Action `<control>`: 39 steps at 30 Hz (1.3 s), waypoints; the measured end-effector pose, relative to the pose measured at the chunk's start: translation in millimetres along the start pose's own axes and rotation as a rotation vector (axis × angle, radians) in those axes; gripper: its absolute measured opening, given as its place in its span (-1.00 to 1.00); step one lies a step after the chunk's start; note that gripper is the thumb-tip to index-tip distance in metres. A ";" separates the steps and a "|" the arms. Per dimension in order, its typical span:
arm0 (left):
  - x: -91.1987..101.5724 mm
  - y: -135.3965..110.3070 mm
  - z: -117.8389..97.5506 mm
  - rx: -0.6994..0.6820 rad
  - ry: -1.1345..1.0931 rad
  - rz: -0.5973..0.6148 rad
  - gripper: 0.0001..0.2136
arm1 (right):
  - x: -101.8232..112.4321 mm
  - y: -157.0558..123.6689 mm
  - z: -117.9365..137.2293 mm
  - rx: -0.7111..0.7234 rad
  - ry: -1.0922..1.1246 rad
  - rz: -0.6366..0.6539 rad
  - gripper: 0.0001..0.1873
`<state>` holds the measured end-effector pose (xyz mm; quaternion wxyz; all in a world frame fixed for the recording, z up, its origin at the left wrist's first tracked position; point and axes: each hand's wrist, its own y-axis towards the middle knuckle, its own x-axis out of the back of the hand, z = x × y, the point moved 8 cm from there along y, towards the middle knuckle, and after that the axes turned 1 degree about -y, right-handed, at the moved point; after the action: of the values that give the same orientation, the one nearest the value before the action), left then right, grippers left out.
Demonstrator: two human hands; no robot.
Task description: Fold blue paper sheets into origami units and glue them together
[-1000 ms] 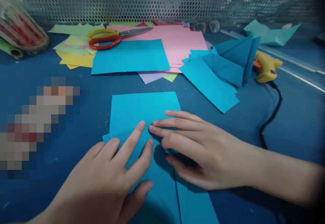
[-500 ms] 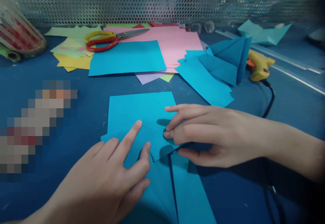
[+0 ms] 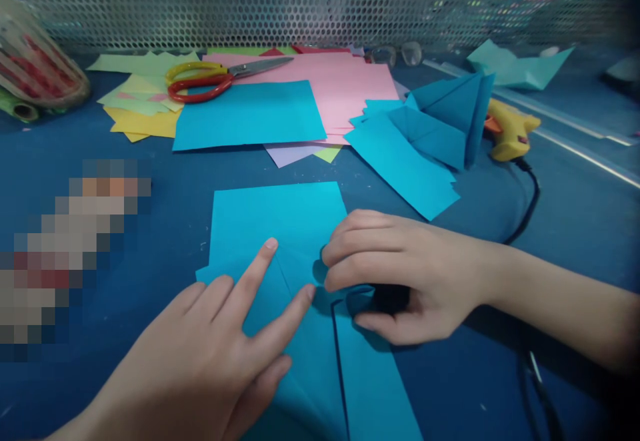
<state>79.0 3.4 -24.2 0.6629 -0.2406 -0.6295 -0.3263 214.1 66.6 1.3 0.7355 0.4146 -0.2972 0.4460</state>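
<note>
A folded sheet of blue paper lies on the table in front of me, with crease lines and a long slit between its lower layers. My left hand rests on its lower left, index and middle fingers stretched apart and pressing the sheet beside a diagonal crease. At the sheet's right edge, my right hand has its fingers curled over a small turned-up flap. The right thumb is below the flap, and a gap shows between thumb and fingers. The fingertips' exact contact is partly hidden.
Scissors with red and yellow handles lie across coloured papers and another blue sheet. Folded blue pieces stand at right beside a yellow glue gun with a black cord. A clear container stands far left. Perforated metal borders the back.
My right fingers have curled inward and the flap's corner has lifted away from the lower layer. My left middle finger has slid right and straightened, while the index finger stays near the crease.
</note>
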 end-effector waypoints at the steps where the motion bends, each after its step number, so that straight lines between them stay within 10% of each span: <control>1: 0.5 0.2 -0.6 -0.006 0.009 0.005 -0.46 | -0.8 0.3 0.3 0.002 0.003 0.011 -0.82; 39: 6.4 7.2 -0.4 -0.020 -0.021 -0.073 -0.54 | -4.2 -3.9 0.6 0.016 0.062 -0.015 -0.93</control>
<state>84.6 7.1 -17.3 0.6415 -0.2274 -0.6414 -0.3540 215.8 63.4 -3.1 0.7443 0.4085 -0.2676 0.4556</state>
